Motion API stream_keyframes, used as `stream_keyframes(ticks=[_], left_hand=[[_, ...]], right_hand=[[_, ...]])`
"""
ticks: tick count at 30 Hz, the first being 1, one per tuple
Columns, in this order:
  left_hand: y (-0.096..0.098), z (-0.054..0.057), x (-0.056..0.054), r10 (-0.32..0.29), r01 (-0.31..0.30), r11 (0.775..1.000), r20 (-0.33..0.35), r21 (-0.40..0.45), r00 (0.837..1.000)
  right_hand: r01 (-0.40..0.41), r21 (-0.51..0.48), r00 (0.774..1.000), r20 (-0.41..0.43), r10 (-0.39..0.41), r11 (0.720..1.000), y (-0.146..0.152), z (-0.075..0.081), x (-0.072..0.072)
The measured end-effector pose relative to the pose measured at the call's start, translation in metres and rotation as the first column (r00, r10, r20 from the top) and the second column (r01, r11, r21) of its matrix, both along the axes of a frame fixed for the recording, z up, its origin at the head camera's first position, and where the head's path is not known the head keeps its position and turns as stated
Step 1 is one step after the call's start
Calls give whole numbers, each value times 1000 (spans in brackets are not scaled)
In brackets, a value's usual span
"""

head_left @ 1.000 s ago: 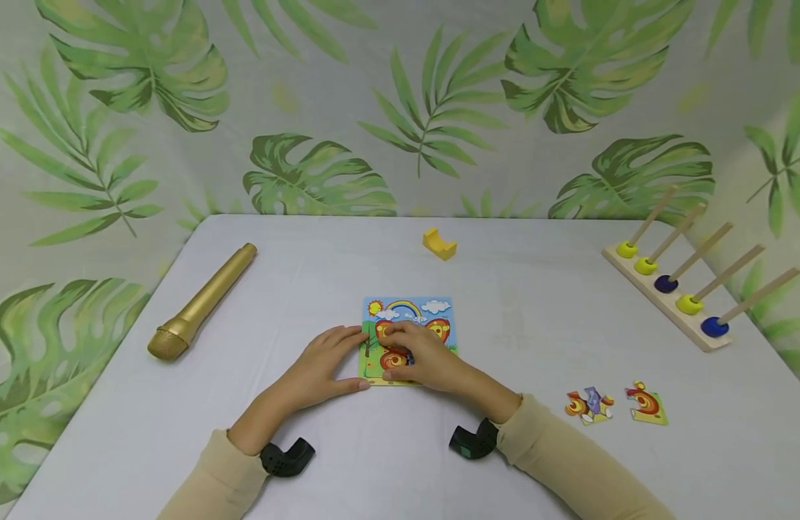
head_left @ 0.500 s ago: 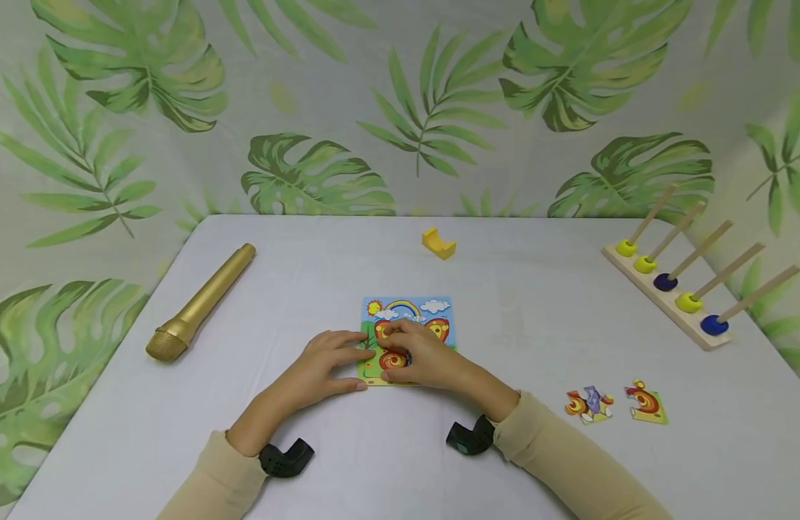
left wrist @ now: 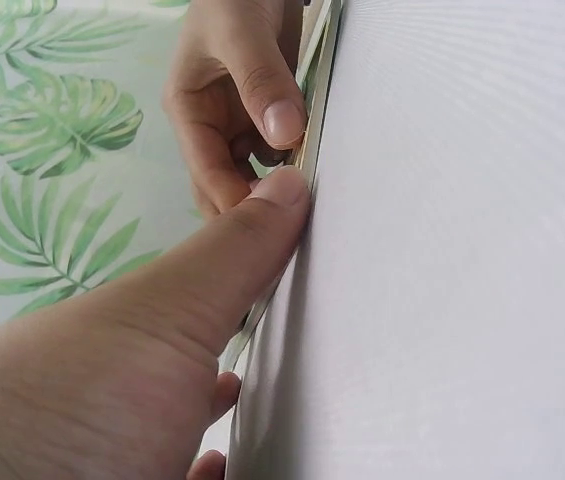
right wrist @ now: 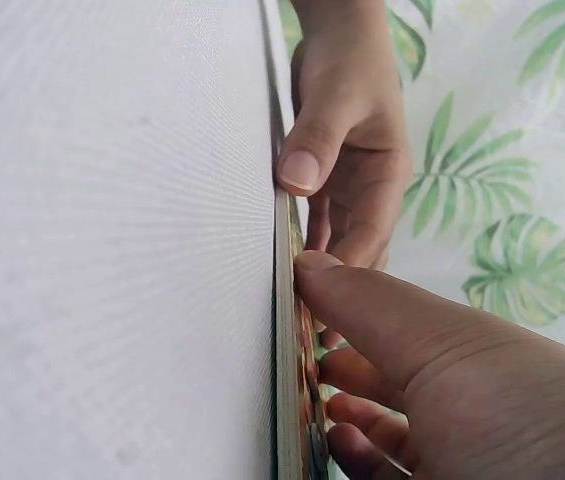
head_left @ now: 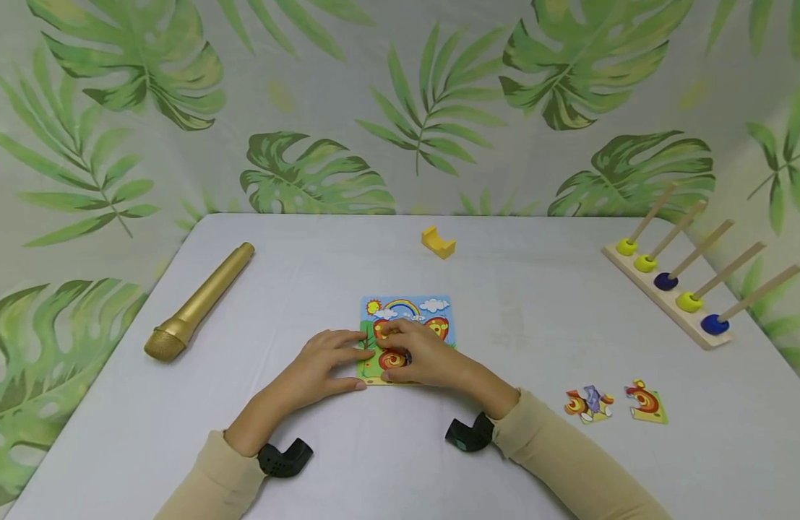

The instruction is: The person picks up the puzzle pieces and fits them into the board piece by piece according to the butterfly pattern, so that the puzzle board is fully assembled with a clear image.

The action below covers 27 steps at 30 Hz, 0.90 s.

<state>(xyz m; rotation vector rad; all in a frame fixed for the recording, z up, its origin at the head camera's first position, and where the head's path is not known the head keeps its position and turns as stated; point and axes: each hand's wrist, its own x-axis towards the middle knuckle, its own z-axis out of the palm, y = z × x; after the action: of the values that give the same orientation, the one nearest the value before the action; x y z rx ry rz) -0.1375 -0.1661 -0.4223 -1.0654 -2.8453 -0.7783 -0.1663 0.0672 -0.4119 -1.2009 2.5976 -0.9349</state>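
A square picture puzzle board (head_left: 410,298) with a sun, rainbow and butterfly wings lies flat on the white table. My left hand (head_left: 326,365) lies along its left side, fingers fairly straight on the picture and thumb at the near left corner. The left wrist view shows that thumb (left wrist: 262,210) right at the board's edge. My right hand (head_left: 426,355) reaches over the board with bent fingers, thumb and fingertips around a puzzle piece (head_left: 392,359) with a red-orange swirl. In the right wrist view the right thumb (right wrist: 362,300) presses at the layered pieces. The palm hides the board's lower right part.
Two loose puzzle pieces, one with a purple figure (head_left: 591,403) and one with a red swirl (head_left: 647,402), lie to the right. A gold microphone (head_left: 201,303) lies at left. Behind the board sits a yellow block (head_left: 438,243). A wooden peg rack (head_left: 666,296) with beads stands far right.
Over the last second my left fingers have spread and shifted slightly onto the board's left part. My right hand stays over the same swirl piece, almost still.
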Motion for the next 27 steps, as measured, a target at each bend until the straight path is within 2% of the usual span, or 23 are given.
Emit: stream_keyframes(ticks=[10, 14, 16, 22, 27], left_hand=[[-2, -2, 0, 8, -8, 1000, 6, 22, 1000], [-2, -5, -1, 9, -9, 1000, 5, 20, 1000], [-2, -5, -1, 10, -10, 1000, 4, 18, 1000], [-1, -5, -1, 10, -9, 999, -15, 36, 1000], [0, -5, -1, 7, -6, 999, -19, 48, 1000]], right_hand=[[9, -28, 992, 126, -6, 1000, 2, -2, -1], [0, -79, 974, 228, 18, 997, 11, 9, 0], [1, -102, 969, 247, 24, 995, 17, 17, 3], [45, -190, 987, 160, -15, 981, 51, 47, 17], [94, -224, 995, -7, -98, 970, 96, 63, 34]])
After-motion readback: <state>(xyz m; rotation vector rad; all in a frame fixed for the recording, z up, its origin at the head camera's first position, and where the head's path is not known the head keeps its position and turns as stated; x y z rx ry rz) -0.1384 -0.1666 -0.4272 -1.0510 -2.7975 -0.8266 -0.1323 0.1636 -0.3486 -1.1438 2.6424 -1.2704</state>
